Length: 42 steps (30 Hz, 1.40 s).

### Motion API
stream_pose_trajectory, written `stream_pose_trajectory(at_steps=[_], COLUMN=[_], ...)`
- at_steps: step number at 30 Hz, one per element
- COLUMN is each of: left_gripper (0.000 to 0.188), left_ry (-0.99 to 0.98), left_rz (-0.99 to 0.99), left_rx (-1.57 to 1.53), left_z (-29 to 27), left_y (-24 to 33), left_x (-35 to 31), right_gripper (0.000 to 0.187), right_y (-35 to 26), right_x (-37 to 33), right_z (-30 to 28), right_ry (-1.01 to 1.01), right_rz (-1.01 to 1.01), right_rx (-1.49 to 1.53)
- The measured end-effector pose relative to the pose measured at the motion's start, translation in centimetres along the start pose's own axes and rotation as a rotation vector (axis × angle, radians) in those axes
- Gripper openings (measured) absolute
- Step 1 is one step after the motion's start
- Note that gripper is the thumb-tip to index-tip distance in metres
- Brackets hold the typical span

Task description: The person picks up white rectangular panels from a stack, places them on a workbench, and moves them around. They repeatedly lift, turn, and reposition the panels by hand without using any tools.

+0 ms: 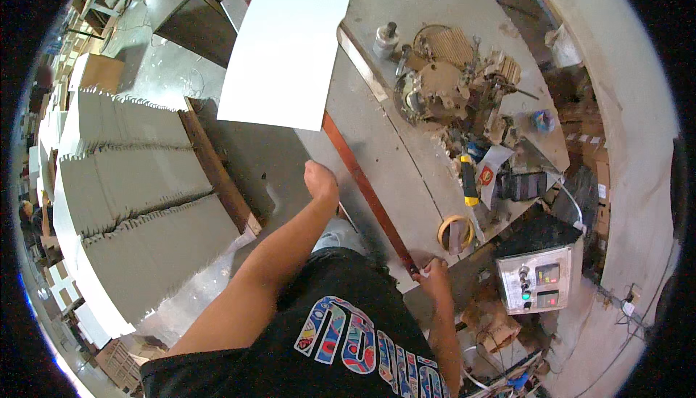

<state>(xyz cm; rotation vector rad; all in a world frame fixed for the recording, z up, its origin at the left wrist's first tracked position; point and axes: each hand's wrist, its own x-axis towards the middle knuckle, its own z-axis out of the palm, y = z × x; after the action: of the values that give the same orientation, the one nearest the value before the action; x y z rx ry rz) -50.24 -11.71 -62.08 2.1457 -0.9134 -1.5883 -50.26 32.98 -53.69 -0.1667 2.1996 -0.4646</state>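
A large white sheet (286, 50) lies across the far left part of the grey worktable, its near left corner reaching past the table's edge. From under it a long reddish-brown strip (362, 184) runs along the table toward me. My left hand (321, 179) is closed in a loose fist beside the table's left edge, below the sheet and apart from it; nothing shows in it. At the strip's near end is my right hand (435, 280), fingers pinched together. A small white bit shows at its fingertips, too small to name.
Tall stacks of grey-white sheets (145, 188) stand on the left behind a wooden beam (217, 170). On the table's right are a dusty metal machine part (438, 86), a yellow-black utility knife (469, 180) and a tape roll (455, 233). A control box (538, 278) stands at right.
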Motion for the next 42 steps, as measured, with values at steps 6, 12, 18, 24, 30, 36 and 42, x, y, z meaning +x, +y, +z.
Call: stream_pose_trajectory(at_steps=[6,12,18,24,30,36,42], left_gripper=[0.056,0.061,0.054,0.054,0.060,0.064,0.064], left_ry=[0.104,0.215,0.271,0.181,-0.052,-1.478,-1.015], left_rz=[0.033,0.344,0.424,0.249,0.365,0.768,-0.200], left_rx=[-0.145,0.208,0.444,0.204,0.176,1.249,0.543], left_z=[1.6,2.1,2.2,1.8,1.8,-9.0,-18.2], left_y=[0.9,2.2,2.4,3.5,0.8,4.0,21.2], left_x=[1.9,2.6,2.6,1.5,6.0,22.8,34.9], right_gripper=[0.061,0.038,0.032,0.030,0.030,0.035,0.025], right_y=[0.4,-1.7,0.4,1.2,-0.1,-4.4,-17.3], right_x=[0.0,1.2,0.8,1.3,-0.3,-3.1,1.6], right_z=[0.8,0.5,1.9,2.8,1.7,8.0,30.0], right_ry=[0.093,0.160,0.153,0.161,0.220,0.716,1.453], right_rz=[-0.119,-0.177,-0.173,-0.122,-0.089,0.259,0.554], right_rx=[-0.071,-0.063,-0.026,0.154,-0.056,0.459,0.262])
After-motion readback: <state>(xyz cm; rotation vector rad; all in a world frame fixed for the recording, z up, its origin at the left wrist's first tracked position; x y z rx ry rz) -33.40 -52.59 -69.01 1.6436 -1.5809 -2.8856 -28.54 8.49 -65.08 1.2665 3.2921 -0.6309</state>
